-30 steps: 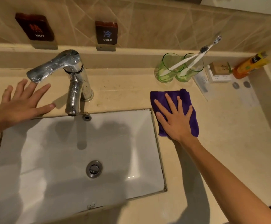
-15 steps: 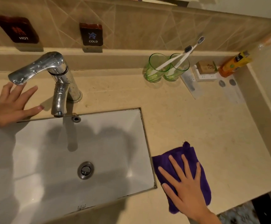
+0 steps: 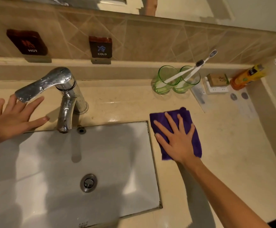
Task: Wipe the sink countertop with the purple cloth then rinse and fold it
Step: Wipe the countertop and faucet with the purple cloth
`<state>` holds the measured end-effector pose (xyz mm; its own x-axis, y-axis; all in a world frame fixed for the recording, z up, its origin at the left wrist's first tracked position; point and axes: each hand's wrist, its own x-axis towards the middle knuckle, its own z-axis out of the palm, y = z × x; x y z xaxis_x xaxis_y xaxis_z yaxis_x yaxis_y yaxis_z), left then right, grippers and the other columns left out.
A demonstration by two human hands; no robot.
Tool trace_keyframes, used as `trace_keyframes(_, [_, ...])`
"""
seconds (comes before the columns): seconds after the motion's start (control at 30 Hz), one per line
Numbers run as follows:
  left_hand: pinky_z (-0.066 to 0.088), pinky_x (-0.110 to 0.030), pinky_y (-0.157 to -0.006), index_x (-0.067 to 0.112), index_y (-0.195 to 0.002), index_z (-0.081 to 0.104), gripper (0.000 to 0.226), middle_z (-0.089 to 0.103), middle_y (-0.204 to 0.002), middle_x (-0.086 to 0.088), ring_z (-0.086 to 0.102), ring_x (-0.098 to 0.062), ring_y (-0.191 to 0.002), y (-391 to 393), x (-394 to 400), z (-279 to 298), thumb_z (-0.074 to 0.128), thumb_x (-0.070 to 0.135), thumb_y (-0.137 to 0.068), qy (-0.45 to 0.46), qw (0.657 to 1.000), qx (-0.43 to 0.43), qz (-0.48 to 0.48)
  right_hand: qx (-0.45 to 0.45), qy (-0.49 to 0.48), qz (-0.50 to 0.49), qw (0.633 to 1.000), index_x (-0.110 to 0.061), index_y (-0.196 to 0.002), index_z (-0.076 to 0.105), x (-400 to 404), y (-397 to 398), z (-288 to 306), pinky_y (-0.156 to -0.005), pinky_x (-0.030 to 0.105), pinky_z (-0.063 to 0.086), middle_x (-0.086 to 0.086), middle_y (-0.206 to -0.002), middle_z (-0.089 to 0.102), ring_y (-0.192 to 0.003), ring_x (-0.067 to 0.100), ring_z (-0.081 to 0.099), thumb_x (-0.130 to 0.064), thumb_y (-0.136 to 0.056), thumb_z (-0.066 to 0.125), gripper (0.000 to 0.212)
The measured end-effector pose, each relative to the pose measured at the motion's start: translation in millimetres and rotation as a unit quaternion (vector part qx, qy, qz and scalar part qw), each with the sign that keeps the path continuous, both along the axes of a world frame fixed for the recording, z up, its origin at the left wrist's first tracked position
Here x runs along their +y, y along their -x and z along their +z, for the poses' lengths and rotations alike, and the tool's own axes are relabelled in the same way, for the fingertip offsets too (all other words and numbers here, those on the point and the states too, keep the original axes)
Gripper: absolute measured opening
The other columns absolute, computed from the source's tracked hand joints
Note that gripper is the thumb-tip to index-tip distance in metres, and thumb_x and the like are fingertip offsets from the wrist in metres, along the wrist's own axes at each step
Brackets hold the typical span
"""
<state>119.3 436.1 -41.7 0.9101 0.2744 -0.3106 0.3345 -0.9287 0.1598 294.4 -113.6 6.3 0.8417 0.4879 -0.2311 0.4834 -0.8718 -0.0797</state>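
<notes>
Pressing flat, fingers spread, the right hand (image 3: 176,139) pins the purple cloth (image 3: 192,129) to the worktop (image 3: 232,153) just beside the sink's (image 3: 152,162) right rim; left hand (image 3: 10,119) rests open by the tap (image 3: 64,96). Soft, limp, light stuff: pinch an edge or corner.

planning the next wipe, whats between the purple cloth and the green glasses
Bare countertop only, in the head view, between the purple cloth and the green glasses.

Cloth (image 3: 190,122) on counter (image 3: 224,145) right of sink (image 3: 68,162); cups (image 3: 175,81) behind.
</notes>
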Motion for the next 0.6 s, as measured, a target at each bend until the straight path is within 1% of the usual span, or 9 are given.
trace_keyframes(0.13, [-0.001, -0.063, -0.124, 0.044, -0.159, 0.012, 0.089, 0.023, -0.168, -0.004, 0.014, -0.032, -0.155, -0.2, 1.3, -6.5, 0.016, 0.091, -0.084, -0.016, 1.000, 0.001, 0.013, 0.000, -0.024, -0.014, 1.000, -0.069, -0.147, 0.009, 25.9, -36.9, -1.0, -0.114, 0.076, -0.003, -0.020, -0.169, 0.001, -0.157, 0.028, -0.007, -0.070, -0.100, 0.022, 0.049])
trace_keyframes(0.3, [0.001, -0.061, -0.123, 0.039, -0.158, 0.021, 0.089, 0.029, -0.166, -0.005, 0.019, -0.031, -0.152, -1.6, -0.2, -3.5, 0.021, 0.088, -0.084, -0.015, 0.999, -0.025, 0.017, -0.013, -0.034, -0.021, 0.999, -0.068, -0.148, 0.010, 28.6, -40.9, -3.3, -0.114, 0.075, -0.004, -0.019, -0.169, 0.004, -0.157, 0.028, -0.005, -0.069, -0.101, 0.023, 0.049])
trace_keyframes(0.33, [0.001, -0.061, -0.122, 0.041, -0.157, 0.022, 0.086, 0.030, -0.165, -0.005, 0.019, -0.030, -0.152, -1.3, 0.6, -4.0, 0.022, 0.087, -0.084, -0.012, 1.000, -0.022, 0.015, -0.013, -0.035, -0.022, 0.999, -0.067, -0.149, 0.010, 28.6, -40.4, -3.4, -0.114, 0.075, -0.004, -0.019, -0.169, 0.004, -0.157, 0.028, -0.006, -0.069, -0.101, 0.023, 0.049])
trace_keyframes(0.37, [0.001, -0.062, -0.122, 0.047, -0.155, 0.022, 0.081, 0.029, -0.165, -0.005, 0.017, -0.030, -0.153, -0.9, 1.0, -5.4, 0.023, 0.087, -0.084, -0.011, 1.000, -0.022, 0.012, -0.013, -0.036, -0.024, 0.999, -0.067, -0.149, 0.010, 28.6, -39.5, -3.9, -0.115, 0.075, -0.005, -0.019, -0.169, 0.003, -0.157, 0.027, -0.006, -0.069, -0.101, 0.023, 0.049])
trace_keyframes(0.43, [0.000, -0.063, -0.121, 0.063, -0.150, 0.016, 0.074, 0.023, -0.168, -0.002, 0.009, -0.027, -0.155, -3.9, -1.4, -3.1, 0.023, 0.090, -0.081, 0.004, 0.999, -0.032, 0.015, -0.016, -0.038, -0.023, 0.999, -0.067, -0.149, 0.009, 28.3, -37.0, -4.4, -0.115, 0.075, -0.005, -0.019, -0.169, 0.004, -0.157, 0.027, -0.005, -0.069, -0.101, 0.021, 0.050])
trace_keyframes(0.47, [-0.001, -0.060, -0.122, 0.063, -0.150, 0.014, 0.078, 0.017, -0.170, 0.002, 0.005, -0.024, -0.156, -5.2, -3.4, 0.7, 0.026, 0.091, -0.078, 0.026, 0.998, -0.034, 0.038, -0.017, -0.039, -0.023, 0.999, -0.066, -0.150, 0.009, 27.7, -34.0, -4.6, -0.115, 0.075, -0.004, -0.018, -0.169, 0.004, -0.157, 0.027, -0.005, -0.069, -0.101, 0.020, 0.050])
trace_keyframes(0.5, [-0.003, -0.056, -0.122, 0.059, -0.153, 0.014, 0.085, 0.009, -0.171, 0.006, 0.001, -0.020, -0.157, -7.5, -6.6, 5.1, 0.029, 0.091, -0.075, 0.042, 0.997, -0.033, 0.063, -0.019, -0.041, -0.026, 0.999, -0.065, -0.150, 0.008, 26.9, -30.5, -5.1, -0.115, 0.075, -0.004, -0.018, -0.169, 0.005, -0.157, 0.028, -0.004, -0.068, -0.101, 0.020, 0.050])
trace_keyframes(0.53, [-0.005, -0.053, -0.122, 0.055, -0.155, 0.014, 0.091, 0.003, -0.171, 0.010, -0.003, -0.018, -0.157, -8.8, -11.9, 10.8, 0.030, 0.091, -0.073, 0.046, 0.996, -0.032, 0.076, -0.020, -0.044, -0.031, 0.998, -0.064, -0.151, 0.009, 24.9, -25.0, -5.5, -0.115, 0.075, -0.004, -0.017, -0.170, 0.005, -0.157, 0.028, -0.004, -0.067, -0.102, 0.020, 0.050])
trace_keyframes(0.6, [-0.006, -0.053, -0.123, 0.052, -0.156, 0.015, 0.094, -0.001, -0.171, 0.014, -0.005, -0.016, -0.157, -9.0, -23.4, 20.4, 0.028, 0.092, -0.071, 0.038, 0.996, -0.031, 0.077, -0.022, -0.047, -0.035, 0.998, -0.063, -0.151, 0.008, 19.3, -9.8, -5.6, -0.116, 0.075, -0.004, -0.017, -0.170, 0.006, -0.157, 0.027, -0.003, -0.066, -0.103, 0.022, 0.050])
